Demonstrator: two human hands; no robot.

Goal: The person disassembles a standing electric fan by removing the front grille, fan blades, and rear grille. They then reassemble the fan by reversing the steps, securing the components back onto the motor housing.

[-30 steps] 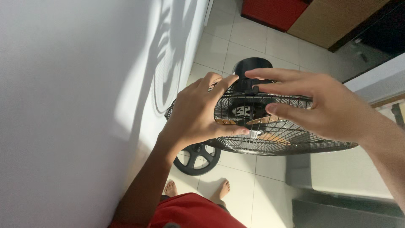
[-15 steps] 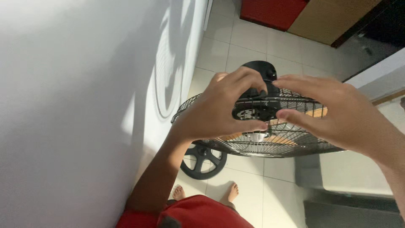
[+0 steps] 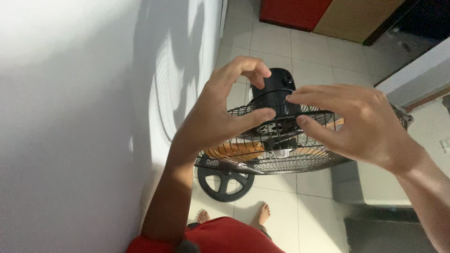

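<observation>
Black wire-mesh fan guard sat centre of scene, over round black fan base on pale tiled floor. Left hand spread at guard's top rim, thumb pressed on wire, index curled above black motor housing. Right hand half-open, fingertips at guard's hub; firm hold not discernible. Orange blades inside. Judged step: working guard's rear fastening; finer pinch needed.

Bright sidelight, fan shadow on wall (sharp)
</observation>
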